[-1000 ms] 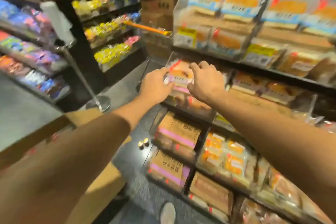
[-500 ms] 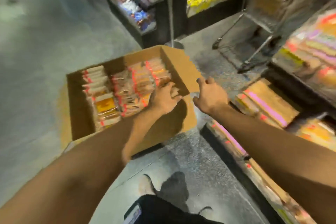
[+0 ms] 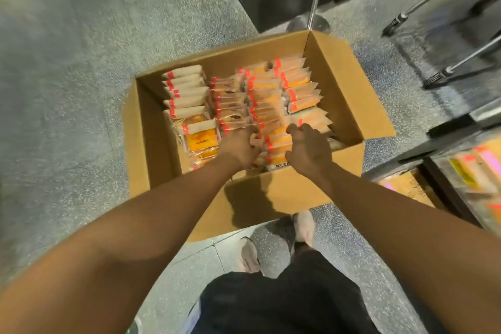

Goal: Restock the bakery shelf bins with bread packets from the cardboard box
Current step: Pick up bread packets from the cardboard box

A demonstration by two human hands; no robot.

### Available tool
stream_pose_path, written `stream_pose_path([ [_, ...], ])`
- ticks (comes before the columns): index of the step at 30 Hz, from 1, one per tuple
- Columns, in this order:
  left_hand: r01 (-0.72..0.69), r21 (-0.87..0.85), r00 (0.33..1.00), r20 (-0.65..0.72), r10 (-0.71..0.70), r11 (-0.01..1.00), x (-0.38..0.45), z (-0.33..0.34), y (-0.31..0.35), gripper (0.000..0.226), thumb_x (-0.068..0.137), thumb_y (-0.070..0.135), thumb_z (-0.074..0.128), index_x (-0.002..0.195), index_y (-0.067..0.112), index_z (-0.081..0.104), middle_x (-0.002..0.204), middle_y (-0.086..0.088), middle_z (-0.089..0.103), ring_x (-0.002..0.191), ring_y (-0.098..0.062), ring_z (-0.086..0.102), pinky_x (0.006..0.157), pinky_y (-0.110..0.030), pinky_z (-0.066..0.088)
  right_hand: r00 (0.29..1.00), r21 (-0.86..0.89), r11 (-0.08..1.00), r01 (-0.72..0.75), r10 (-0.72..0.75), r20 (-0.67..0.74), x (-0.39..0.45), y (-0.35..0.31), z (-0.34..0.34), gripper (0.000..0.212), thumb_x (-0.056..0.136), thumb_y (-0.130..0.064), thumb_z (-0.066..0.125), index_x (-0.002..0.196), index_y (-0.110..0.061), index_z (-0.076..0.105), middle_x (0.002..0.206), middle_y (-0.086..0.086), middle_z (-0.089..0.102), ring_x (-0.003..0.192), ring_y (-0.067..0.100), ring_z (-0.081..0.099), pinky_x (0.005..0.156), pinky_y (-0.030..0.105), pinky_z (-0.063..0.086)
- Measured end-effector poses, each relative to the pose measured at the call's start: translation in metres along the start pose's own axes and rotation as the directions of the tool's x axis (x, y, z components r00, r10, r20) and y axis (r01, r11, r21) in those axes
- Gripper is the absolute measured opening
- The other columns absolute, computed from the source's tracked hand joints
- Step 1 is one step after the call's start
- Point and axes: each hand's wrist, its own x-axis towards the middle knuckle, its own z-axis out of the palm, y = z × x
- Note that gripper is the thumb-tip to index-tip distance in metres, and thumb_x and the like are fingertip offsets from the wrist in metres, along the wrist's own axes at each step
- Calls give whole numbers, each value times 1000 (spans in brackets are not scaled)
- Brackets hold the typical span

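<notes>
Speckled grey floor (image 3: 81, 76) carries an open brown cardboard box (image 3: 271, 198), flaps up. Inside stand rows of clear, red-tagged bread packets (image 3: 244, 106), filling it. Both hands reach into the near end: the left hand (image 3: 240, 148) and right hand (image 3: 309, 150) curl their fingers around orange-labelled packets (image 3: 276, 141) between them.
</notes>
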Motion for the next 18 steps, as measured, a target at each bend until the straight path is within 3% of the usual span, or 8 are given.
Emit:
stream_pose_path([
  [7, -26, -74, 984, 172, 38, 997, 64, 70, 39, 44, 87, 24, 71, 129, 23, 59, 126, -7, 64, 112, -27, 60, 93, -33, 51, 987, -41, 998, -57, 63, 146, 62, 95, 24, 40, 85, -15, 69, 123, -15, 57, 113, 14, 60, 104, 37, 60, 78, 40, 55],
  [12, -6, -8, 964, 265, 8, 1000, 109, 115, 66, 44, 85, 22, 71, 128, 24, 61, 124, -6, 65, 113, -28, 60, 90, -34, 51, 942, -96, 995, 10, 23, 335, 107, 149, 40, 40, 86, 0, 60, 122, -16, 62, 116, 18, 62, 108, 37, 61, 78, 34, 47],
  [18, 30, 143, 960, 270, -68, 989, 131, 157, 51, 41, 90, 14, 63, 129, 26, 61, 127, -8, 63, 114, -31, 60, 88, -38, 51, 874, -82, 995, 56, -9, 485, 141, 167, 75, 26, 84, -17, 71, 109, -22, 66, 118, 10, 64, 110, 30, 61, 87, 34, 52],
])
